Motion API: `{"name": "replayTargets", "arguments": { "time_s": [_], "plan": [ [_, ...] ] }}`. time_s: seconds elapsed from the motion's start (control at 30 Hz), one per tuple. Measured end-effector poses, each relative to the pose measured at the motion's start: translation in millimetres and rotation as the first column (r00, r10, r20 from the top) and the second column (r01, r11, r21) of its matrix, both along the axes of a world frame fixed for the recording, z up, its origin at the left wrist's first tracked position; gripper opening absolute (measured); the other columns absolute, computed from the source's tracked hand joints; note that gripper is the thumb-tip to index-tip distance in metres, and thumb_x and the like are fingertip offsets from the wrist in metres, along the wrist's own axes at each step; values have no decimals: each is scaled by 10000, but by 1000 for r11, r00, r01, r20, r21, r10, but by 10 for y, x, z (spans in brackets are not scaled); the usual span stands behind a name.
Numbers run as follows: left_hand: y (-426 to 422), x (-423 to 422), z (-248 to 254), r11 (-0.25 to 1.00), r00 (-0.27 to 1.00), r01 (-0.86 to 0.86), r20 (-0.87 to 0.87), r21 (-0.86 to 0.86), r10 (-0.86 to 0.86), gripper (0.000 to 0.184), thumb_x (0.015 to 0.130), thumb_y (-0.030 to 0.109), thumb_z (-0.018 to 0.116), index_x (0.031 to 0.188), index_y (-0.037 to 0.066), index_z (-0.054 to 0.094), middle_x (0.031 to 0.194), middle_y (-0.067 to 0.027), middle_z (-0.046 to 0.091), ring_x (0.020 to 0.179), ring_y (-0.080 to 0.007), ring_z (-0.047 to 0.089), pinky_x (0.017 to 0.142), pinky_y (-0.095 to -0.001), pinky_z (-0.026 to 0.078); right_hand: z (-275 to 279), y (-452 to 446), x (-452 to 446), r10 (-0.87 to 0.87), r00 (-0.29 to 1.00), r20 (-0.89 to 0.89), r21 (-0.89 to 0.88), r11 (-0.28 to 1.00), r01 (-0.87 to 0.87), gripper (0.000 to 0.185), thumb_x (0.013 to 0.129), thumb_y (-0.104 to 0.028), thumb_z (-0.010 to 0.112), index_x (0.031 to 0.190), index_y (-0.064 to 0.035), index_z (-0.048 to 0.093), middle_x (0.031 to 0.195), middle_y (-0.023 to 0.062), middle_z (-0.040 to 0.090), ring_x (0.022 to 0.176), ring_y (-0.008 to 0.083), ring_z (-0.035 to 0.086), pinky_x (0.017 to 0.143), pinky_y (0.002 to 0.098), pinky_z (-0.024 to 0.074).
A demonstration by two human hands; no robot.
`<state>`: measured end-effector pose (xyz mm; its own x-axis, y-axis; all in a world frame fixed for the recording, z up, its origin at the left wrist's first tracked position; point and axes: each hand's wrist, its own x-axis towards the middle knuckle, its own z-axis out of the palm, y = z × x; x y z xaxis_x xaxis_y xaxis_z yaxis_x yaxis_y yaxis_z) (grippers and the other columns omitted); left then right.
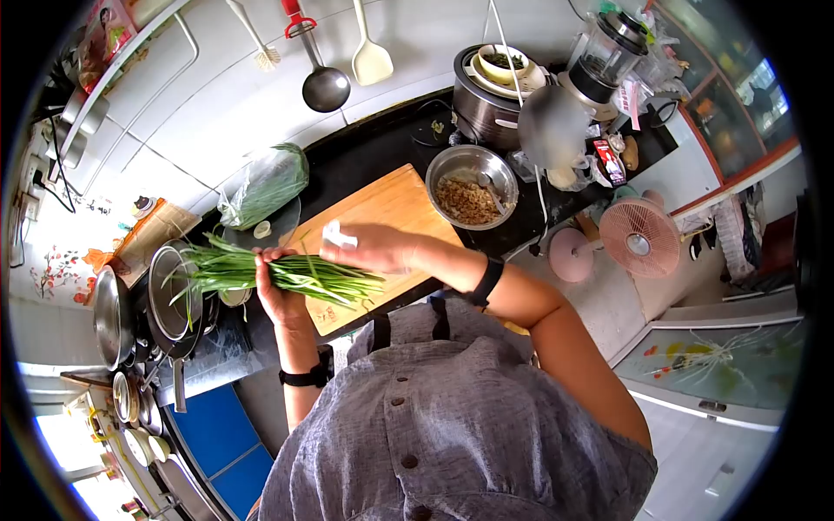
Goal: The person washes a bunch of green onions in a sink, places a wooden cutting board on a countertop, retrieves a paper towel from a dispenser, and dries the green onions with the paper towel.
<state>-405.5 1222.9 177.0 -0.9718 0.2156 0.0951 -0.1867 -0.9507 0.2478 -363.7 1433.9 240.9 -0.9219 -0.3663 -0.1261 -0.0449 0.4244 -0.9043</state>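
Observation:
My left hand (280, 291) is wrapped round a thick bundle of long green leaves (230, 267), held level over the left part of a wooden cutting board (382, 208). Beside it, my right hand (373, 247) is at the top edge of the bundle over the board, with a small crumpled white piece (337, 234) at its fingers. The fingers look curled together round that piece. A steel bowl (443, 165) holding a brown crumbly mix and a spoon stands just right of the board.
Behind the board lies a plastic-wrapped green vegetable (274, 182). Pans (174, 300) stand at the left. A cooker (486, 108) with stacked bowls and a blender (604, 61) stand at the back right. A pink fan (638, 239) is on the right.

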Motion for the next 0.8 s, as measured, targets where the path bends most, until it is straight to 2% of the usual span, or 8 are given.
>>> {"name": "replayTargets", "arguments": {
  "time_s": [0.17, 0.23, 0.33, 0.4, 0.5, 0.53, 0.6, 0.8],
  "plan": [
    [-366, 41, 105, 988, 995, -100, 29, 120, 97, 124, 840, 57, 572, 952, 51, 521, 788, -25, 513, 786, -167, 508, 861, -358, 404, 253, 396, -643, -183, 931, -316, 189, 949, 251, 531, 762, -480, 635, 992, -12, 537, 902, 159, 599, 845, 286, 575, 739, 355, 454],
    [-352, 116, 168, 982, 986, -161, 59, 95, 156, 121, 847, 72, 565, 952, 50, 508, 790, -25, 514, 787, -159, 507, 864, -353, 402, -159, 746, -1356, -15, 826, -563, 330, 913, 242, 639, 661, -462, 718, 1097, -31, 536, 1055, 216, 565, 994, 312, 546, 852, 372, 435],
    [-346, 209, 162, 984, 983, -177, 56, 17, 176, 84, 870, 93, 542, 949, 70, 524, 800, -21, 510, 806, -158, 515, 850, -326, 407, -119, 960, -1614, 126, 865, -486, 863, 224, 452, 932, 577, -461, 771, 1306, -69, 341, 1296, 171, 411, 1115, 357, 465, 901, 494, 392],
    [-353, 222, 91, 977, 977, -213, 21, -5, 213, 121, 876, 109, 544, 990, 78, 517, 819, -23, 517, 827, -157, 518, 879, -331, 403, 0, 736, -1646, 35, 878, -477, 793, 448, 413, 670, 652, -509, 706, 1091, -28, 547, 1141, 184, 538, 1041, 300, 531, 888, 409, 416],
    [-337, 238, -38, 954, 957, -282, 34, -107, 287, 167, 863, 94, 554, 1021, 82, 497, 830, -37, 524, 829, -164, 532, 873, -359, 419, -46, 81, -1458, 240, 921, 308, 553, 742, -379, 584, 782, -568, 565, 900, -3, 653, 1008, 150, 632, 992, 249, 573, 908, 332, 414],
    [-287, 238, -16, 921, 943, -304, 61, -245, 327, 184, 849, 95, 568, 1016, 80, 493, 825, -40, 532, 805, -167, 540, 843, -352, 435, -338, -56, -1212, 346, 888, 302, 233, 877, -421, 577, 844, -583, 476, 889, -27, 622, 887, 42, 603, 756, 157, 547, 699, 310, 459],
    [-201, 236, 53, 825, 912, -325, 78, -462, 403, 220, 816, 99, 597, 1004, 71, 486, 814, -47, 546, 766, -168, 554, 776, -331, 458, -443, -473, -827, 558, 745, 366, -86, 817, -570, 606, 793, -569, 573, 1027, -11, 595, 970, 56, 633, 888, 169, 573, 773, 330, 454],
    [-56, 199, -65, 741, 845, -386, 111, -549, 523, 224, 779, 93, 627, 971, 33, 528, 832, -58, 570, 781, -158, 566, 712, -292, 464, -608, -638, -588, 387, 921, 55, -91, 920, -381, 586, 616, -268, 783, 1068, -4, 519, 933, 86, 606, 880, 164, 582, 784, 311, 466]
  ]
}}
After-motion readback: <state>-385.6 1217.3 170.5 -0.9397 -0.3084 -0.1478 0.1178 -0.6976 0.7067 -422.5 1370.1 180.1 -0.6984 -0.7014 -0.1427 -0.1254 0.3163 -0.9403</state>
